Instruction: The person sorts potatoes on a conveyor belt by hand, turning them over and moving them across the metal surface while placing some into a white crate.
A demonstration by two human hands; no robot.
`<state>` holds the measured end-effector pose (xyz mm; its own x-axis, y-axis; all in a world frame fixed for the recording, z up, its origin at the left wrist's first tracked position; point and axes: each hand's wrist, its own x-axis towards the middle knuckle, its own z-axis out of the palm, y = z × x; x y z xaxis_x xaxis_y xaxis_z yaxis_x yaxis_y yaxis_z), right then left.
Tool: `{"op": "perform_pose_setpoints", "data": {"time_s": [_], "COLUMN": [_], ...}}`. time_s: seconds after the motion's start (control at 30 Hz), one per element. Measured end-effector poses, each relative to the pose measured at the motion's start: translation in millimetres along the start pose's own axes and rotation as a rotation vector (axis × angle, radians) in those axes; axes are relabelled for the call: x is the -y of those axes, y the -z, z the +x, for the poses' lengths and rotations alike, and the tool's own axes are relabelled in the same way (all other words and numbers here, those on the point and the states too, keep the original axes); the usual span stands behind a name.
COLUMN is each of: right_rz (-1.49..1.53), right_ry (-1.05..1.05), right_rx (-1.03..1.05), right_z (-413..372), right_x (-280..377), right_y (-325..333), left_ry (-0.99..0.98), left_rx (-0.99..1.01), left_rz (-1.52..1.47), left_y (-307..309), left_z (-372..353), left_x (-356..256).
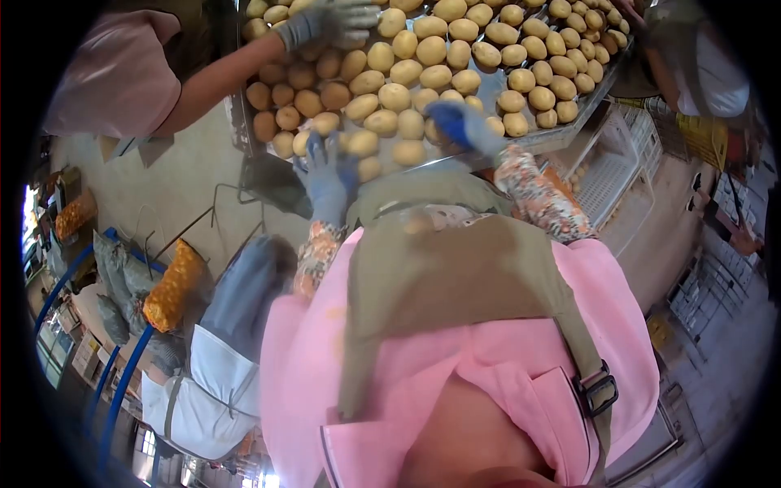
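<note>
Many yellow potatoes [394,98] lie spread over a metal sorting table [492,85]. My left hand [327,180], in a grey and blue glove, is at the table's near edge, fingers stretched out and apart beside the closest potatoes. My right hand [465,126], in a blue and grey glove, is over the potatoes near the front edge. It is smeared by motion, so its fingers and anything in them cannot be made out. Browner potatoes [307,102] lie in shade at the table's left.
A co-worker's gloved hand [329,23] reaches over the potatoes from the left. Another person [695,57] stands at the right end. White plastic crates [614,167] stand below the table on the right. On the left are an orange net sack [173,285] and a blue rail [128,378].
</note>
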<state>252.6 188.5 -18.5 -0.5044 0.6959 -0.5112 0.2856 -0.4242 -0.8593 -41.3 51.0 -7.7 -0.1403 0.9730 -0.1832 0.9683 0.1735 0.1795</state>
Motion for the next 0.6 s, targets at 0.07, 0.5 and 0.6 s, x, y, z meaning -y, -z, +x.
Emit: {"op": "perform_pose_setpoints", "data": {"time_s": [0.07,0.5,0.6], "right_rz": [0.371,-0.554,-0.695], "right_ry": [-0.069,-0.005,0.157], "right_rx": [-0.270,-0.175,-0.345], "right_z": [26.9,54.5,32.1], "right_x": [-3.2,45.6,42.3], "right_y": [42.9,74.6,56.0], "left_ry": [0.053,0.197,0.048], "left_rx": [0.042,-0.403,-0.406], "left_rz": [-0.004,-0.174,-0.208], "left_y": [-15.1,17.4,18.3], "left_z": [-29.2,9.4,54.8], "left_x": [18.3,13.9,-17.0]}}
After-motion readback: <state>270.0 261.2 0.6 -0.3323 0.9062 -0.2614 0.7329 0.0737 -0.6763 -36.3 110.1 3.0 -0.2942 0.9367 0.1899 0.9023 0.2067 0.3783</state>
